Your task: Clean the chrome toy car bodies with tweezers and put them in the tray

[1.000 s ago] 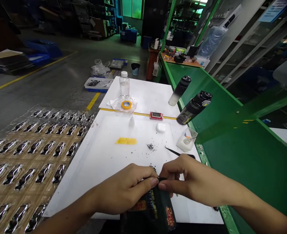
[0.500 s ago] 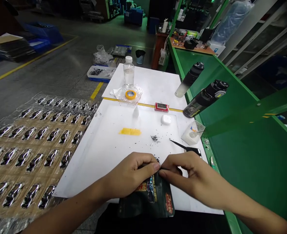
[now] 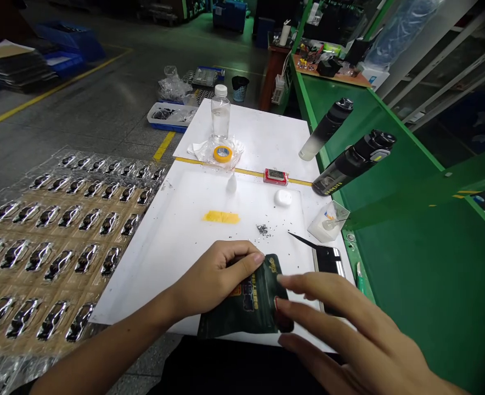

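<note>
A dark printed pouch [image 3: 246,304] lies at the near edge of the white board [image 3: 176,247]. My left hand [image 3: 218,277] is closed on the pouch's upper left edge, thumb on top. My right hand [image 3: 349,340] hovers low at the right with fingers stretched out and apart, holding nothing, its fingertips just over the pouch's right edge. Beyond the pouch sit a small heap of tiny metal parts [image 3: 262,229], black tweezers [image 3: 302,240] and a phone [image 3: 328,262].
A yellow strip [image 3: 221,217], white earbud case [image 3: 282,198], red device [image 3: 275,176], tape roll [image 3: 223,153] and water bottle [image 3: 220,118] lie farther back. Two dark bottles [image 3: 351,163] lean on the green bench [image 3: 411,258]. Trays of shiny parts [image 3: 57,236] fill the left.
My right hand has let go of the pouch's top and pulled back toward me with fingers spread. The pouch now lies flatter on the board; the left hand keeps its grip.
</note>
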`<state>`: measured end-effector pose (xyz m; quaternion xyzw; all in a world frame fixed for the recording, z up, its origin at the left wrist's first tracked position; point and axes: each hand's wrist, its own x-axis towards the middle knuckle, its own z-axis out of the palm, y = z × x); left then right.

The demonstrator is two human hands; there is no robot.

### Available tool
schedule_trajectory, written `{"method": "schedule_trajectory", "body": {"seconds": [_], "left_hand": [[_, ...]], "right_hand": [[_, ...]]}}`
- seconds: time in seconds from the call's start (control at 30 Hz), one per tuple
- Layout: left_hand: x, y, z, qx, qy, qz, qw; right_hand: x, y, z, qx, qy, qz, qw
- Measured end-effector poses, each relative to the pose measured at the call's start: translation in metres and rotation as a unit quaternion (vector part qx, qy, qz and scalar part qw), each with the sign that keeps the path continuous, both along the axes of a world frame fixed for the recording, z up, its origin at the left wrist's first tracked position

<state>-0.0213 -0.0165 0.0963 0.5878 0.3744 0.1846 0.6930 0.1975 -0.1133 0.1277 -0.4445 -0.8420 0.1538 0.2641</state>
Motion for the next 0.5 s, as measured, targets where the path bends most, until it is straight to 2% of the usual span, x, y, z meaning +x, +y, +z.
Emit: {"method": "schedule_trajectory", "body": {"seconds": [0.07, 0.13, 0.2, 0.27, 0.33, 0.4, 0.47, 0.5], "left_hand": [[0.003, -0.002, -0.001, 0.004, 0.012, -0.021, 1.000], [0.002, -0.003, 0.002, 0.018, 0.023, -0.038, 0.999], [-0.003, -0.002, 0.011, 0.023, 0.016, -0.065, 0.997], [-0.010, 0.000, 0.024, -0.002, -0.004, -0.126, 0.992], [-0.015, 0.002, 0.034, -0.043, 0.002, -0.198, 0.979], [-0.016, 0.004, 0.038, -0.053, 0.040, -0.227, 0.972], [-0.014, 0.003, 0.036, -0.070, 0.058, -0.215, 0.972], [-0.012, 0.003, 0.034, -0.082, 0.056, -0.202, 0.974]], "right_hand": [[-0.001, -0.003, -0.002, 0.026, 0.012, 0.018, 0.999], [-0.002, 0.000, 0.000, 0.021, 0.041, 0.002, 0.999], [-0.003, 0.007, 0.005, -0.037, 0.076, -0.038, 0.996], [-0.003, 0.014, 0.008, -0.177, 0.106, -0.074, 0.976], [-0.003, 0.021, 0.010, -0.347, 0.147, -0.093, 0.921], [-0.004, 0.027, 0.010, -0.474, 0.204, -0.107, 0.850], [-0.005, 0.031, 0.008, -0.544, 0.258, -0.101, 0.792], [-0.005, 0.032, 0.007, -0.562, 0.276, -0.094, 0.774]]}}
